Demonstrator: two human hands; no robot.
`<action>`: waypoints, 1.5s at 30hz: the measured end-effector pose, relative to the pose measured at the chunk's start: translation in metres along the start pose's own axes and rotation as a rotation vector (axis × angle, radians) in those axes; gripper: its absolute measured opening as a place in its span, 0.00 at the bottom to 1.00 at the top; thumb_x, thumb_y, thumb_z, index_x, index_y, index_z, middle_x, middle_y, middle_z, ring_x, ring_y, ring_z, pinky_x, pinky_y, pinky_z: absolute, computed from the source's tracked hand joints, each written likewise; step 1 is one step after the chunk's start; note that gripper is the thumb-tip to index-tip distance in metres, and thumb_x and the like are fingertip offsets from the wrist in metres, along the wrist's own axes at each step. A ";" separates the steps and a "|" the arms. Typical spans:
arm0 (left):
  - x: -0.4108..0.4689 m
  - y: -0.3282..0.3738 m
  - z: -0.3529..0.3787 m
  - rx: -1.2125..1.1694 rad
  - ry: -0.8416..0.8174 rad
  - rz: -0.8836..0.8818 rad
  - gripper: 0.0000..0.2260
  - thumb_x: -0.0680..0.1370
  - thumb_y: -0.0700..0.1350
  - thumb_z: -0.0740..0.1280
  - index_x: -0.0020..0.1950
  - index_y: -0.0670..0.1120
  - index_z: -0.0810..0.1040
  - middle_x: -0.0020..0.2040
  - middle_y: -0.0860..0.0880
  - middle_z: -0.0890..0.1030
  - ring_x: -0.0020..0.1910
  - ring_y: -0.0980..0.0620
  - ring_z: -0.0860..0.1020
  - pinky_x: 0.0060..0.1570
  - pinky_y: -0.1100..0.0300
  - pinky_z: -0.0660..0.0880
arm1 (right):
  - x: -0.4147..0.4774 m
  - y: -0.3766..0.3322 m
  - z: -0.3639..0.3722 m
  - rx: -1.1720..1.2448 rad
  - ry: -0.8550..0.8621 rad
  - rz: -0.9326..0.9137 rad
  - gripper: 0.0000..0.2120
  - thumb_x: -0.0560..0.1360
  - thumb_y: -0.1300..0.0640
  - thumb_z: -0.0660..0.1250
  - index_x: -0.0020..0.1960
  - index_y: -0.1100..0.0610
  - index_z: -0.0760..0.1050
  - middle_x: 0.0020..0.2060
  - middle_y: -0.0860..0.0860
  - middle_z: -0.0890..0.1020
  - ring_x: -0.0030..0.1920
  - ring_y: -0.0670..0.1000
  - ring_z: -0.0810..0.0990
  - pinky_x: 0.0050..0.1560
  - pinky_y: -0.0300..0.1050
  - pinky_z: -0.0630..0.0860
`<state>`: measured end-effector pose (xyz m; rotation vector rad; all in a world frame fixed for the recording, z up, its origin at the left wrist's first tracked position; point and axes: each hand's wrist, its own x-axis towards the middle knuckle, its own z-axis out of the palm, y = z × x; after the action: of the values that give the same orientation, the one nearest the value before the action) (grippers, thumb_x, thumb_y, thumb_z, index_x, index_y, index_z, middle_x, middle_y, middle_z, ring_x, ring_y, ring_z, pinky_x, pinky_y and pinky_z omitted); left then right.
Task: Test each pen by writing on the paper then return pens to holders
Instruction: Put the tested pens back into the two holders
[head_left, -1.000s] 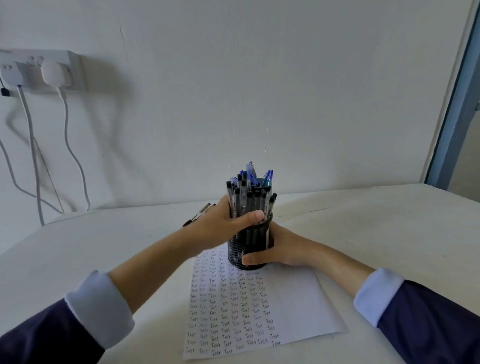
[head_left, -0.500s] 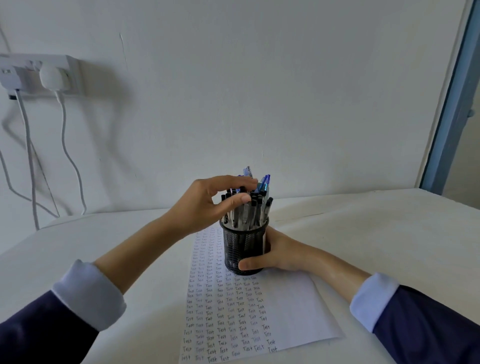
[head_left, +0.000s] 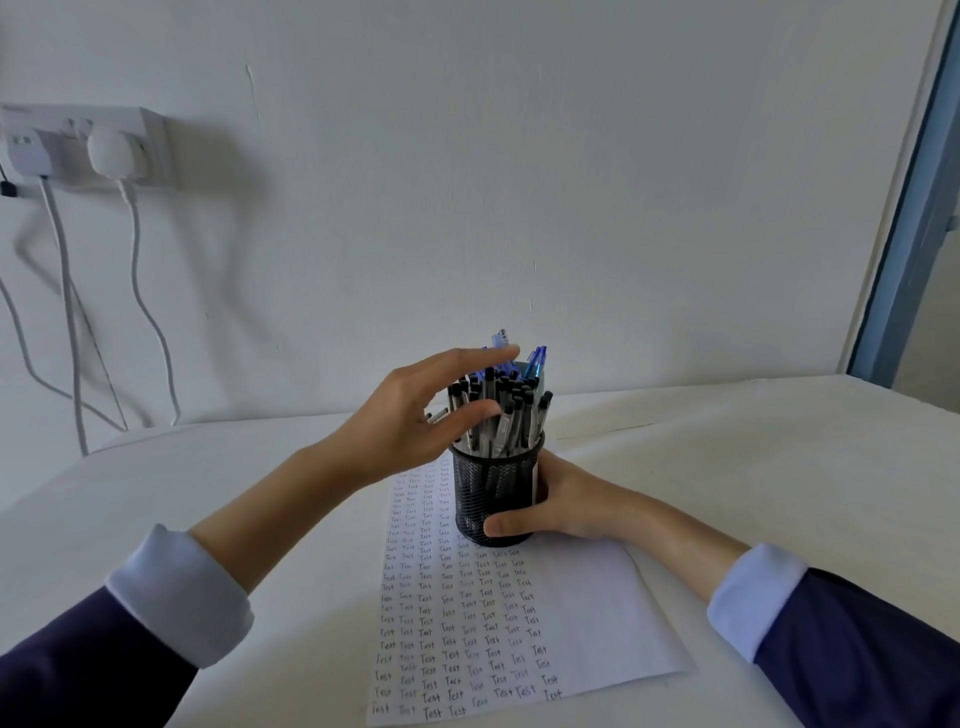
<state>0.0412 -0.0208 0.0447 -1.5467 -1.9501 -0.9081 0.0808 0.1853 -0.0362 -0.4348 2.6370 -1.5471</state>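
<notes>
A black mesh pen holder (head_left: 491, 486) stands on the far end of a white paper sheet (head_left: 587, 608) covered with rows of the handwritten word "Test". Several black-capped and blue pens (head_left: 506, 410) fill the holder. My right hand (head_left: 563, 506) grips the holder low on its right side, thumb across the front. My left hand (head_left: 413, 418) hovers at the pen tops, its index finger stretched over them and its thumb touching the front pens, with no single pen pinched. Another pen (head_left: 437, 415) lies on the table behind my left hand, mostly hidden.
The white table (head_left: 753, 467) runs to a white wall. A wall socket (head_left: 78, 148) with plugs and hanging cables (head_left: 137, 291) sits at the upper left. A blue door frame (head_left: 914, 218) stands at the right edge.
My left hand let go of the holder's upper side and rose to the pen tops, fingers spread. The right hand kept its grip on the holder.
</notes>
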 end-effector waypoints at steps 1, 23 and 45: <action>0.001 0.003 0.000 -0.042 0.009 -0.024 0.18 0.78 0.44 0.68 0.68 0.45 0.75 0.64 0.53 0.79 0.65 0.58 0.75 0.64 0.56 0.73 | 0.000 0.000 0.000 -0.002 -0.002 -0.002 0.38 0.66 0.51 0.80 0.70 0.44 0.65 0.62 0.40 0.79 0.64 0.40 0.76 0.66 0.43 0.72; 0.009 -0.030 -0.007 -0.207 0.150 -0.322 0.17 0.84 0.47 0.57 0.71 0.46 0.71 0.59 0.58 0.80 0.62 0.54 0.78 0.66 0.57 0.72 | -0.003 -0.002 0.000 0.020 0.000 0.018 0.31 0.67 0.58 0.79 0.64 0.45 0.68 0.57 0.42 0.82 0.58 0.38 0.79 0.59 0.36 0.75; 0.006 -0.151 0.025 0.472 -0.472 -1.137 0.23 0.71 0.49 0.76 0.60 0.38 0.77 0.56 0.44 0.81 0.56 0.46 0.79 0.59 0.56 0.75 | 0.000 0.004 -0.003 0.060 -0.014 0.010 0.37 0.65 0.52 0.81 0.68 0.47 0.67 0.59 0.43 0.82 0.61 0.43 0.79 0.64 0.46 0.75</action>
<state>-0.1057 -0.0192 0.0028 -0.2854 -3.1397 -0.3517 0.0796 0.1894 -0.0385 -0.4262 2.5701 -1.6096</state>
